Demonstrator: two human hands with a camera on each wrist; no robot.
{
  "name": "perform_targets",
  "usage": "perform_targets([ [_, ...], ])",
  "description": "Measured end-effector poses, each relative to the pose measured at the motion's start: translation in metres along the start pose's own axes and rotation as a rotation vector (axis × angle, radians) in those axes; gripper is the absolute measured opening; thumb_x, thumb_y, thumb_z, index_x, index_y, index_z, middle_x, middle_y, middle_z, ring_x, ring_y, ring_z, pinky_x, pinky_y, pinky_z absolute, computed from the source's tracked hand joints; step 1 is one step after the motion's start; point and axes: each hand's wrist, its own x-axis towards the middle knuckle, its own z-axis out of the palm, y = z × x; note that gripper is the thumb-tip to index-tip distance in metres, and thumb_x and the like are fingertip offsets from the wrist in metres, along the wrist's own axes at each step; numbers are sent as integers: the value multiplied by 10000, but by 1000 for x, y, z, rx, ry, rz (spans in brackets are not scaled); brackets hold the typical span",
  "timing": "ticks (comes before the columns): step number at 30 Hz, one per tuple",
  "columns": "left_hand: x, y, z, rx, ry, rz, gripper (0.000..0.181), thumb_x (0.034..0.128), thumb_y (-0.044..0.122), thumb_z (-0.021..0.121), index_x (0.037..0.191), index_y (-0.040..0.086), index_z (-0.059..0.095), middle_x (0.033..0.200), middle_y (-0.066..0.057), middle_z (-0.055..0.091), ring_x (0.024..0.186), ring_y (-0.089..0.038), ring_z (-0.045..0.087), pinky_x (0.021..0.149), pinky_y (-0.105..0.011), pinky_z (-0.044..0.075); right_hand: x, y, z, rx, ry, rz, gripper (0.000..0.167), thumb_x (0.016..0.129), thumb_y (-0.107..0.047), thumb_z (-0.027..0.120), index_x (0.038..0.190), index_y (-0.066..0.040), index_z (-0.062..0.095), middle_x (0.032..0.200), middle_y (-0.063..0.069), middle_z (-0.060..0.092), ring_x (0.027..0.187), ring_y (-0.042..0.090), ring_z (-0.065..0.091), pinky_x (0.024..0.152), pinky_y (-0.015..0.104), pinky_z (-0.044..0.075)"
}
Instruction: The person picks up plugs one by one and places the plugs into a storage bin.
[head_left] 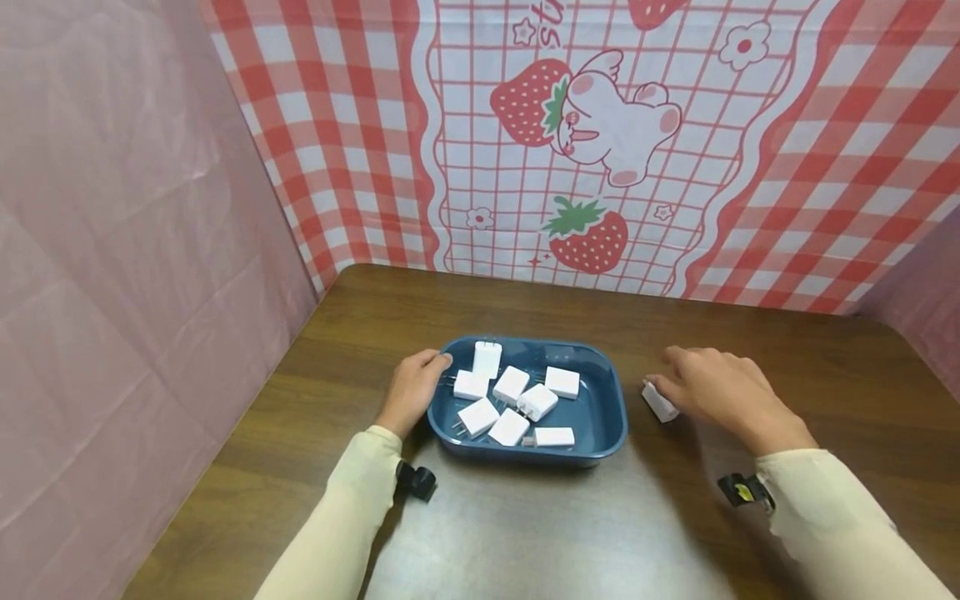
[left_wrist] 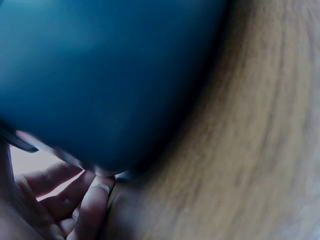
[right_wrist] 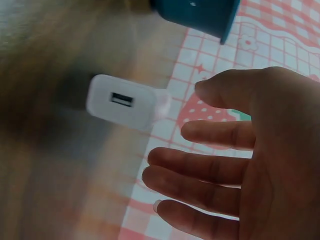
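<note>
A blue plastic tray [head_left: 611, 442] stands on the table with several white USB wall chargers [head_left: 537, 402] lying loose in it, some with their metal prongs showing. At its left end my left hand [head_left: 411, 387] grips the rim, thumb on top and fingers against the outer wall, as the left wrist view shows of the tray's blue side [left_wrist: 110, 75]. To the right of the tray, one white charger [head_left: 660, 402] lies on the table, its USB port facing the right wrist camera. Beside it my right hand [head_left: 720, 387] hovers, fingers extended and apart from the charger in the right wrist view.
The brown wooden table [head_left: 300, 467] has its back edge against a red-checked cloth with strawberries [head_left: 588, 242]. A pink curtain [head_left: 135, 292] hangs along the left side, and another pinkish cloth hangs at the far right. Each wrist wears a small black camera.
</note>
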Motion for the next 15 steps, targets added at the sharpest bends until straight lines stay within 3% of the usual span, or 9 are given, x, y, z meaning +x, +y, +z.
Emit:
perform_targets([
  [7,1,-1,0,0,12,2,361,980,355,561,1095,60,734,1088,-96,703,1025,-279,612,947,-458,462,-2,3,12,18,-11,-7,385,940,-395,651,1114,-52,669,835,-7,673,742,192,631,603,472,519],
  [15,1,-1,1,-1,6,1,362,981,351,562,1099,55,733,1102,-102,704,1042,-281,614,958,-465,457,-3,6,12,15,16,14,481,934,-413,652,1192,-7,663,1010,157,720,828,311,676,633,524,525],
])
